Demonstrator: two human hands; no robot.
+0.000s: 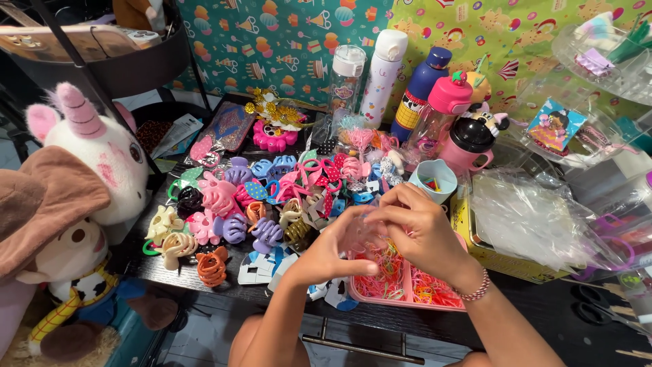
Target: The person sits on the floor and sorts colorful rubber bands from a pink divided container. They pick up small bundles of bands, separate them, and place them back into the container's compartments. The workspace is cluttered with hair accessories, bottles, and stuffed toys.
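Behind both hands' fingers [397,217], something small, hidden above pink tray [407,302].

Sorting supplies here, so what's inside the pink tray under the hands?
The pink tray holds a tangle of small elastic bands, pink, orange and yellow. The left hand and right hand cover its far part.

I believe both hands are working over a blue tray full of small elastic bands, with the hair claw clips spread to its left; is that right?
Not quite: the tray is pink, not blue. The head view shows both the left hand and right hand over its small elastic bands, with the hair claw clips spread to its left.
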